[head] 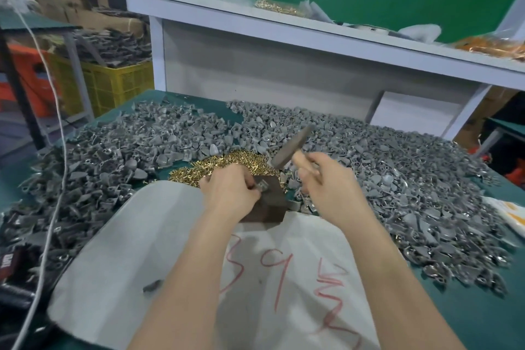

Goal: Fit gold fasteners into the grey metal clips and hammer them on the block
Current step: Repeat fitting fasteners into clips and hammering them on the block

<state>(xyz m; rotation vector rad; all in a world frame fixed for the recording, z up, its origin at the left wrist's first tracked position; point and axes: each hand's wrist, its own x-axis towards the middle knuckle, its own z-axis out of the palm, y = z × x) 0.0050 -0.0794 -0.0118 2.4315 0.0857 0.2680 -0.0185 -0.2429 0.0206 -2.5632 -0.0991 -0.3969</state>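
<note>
A dark block (271, 203) stands at the far edge of a white sack (159, 236). My left hand (228, 189) pinches a grey metal clip (262, 186) and holds it down on top of the block. My right hand (315, 172) grips the wooden handle of a hammer (291, 148), whose grey head is raised and blurred, above and to the right of the block. A heap of gold fasteners (227, 163) lies just behind the block. Grey clips (397, 179) are piled all around it.
The green table (483, 307) carries clip piles left and right. A white cord (54, 150) hangs down the left side. A yellow crate (113, 85) stands beyond the table's left corner. A white shelf (284, 25) above holds bags of gold parts.
</note>
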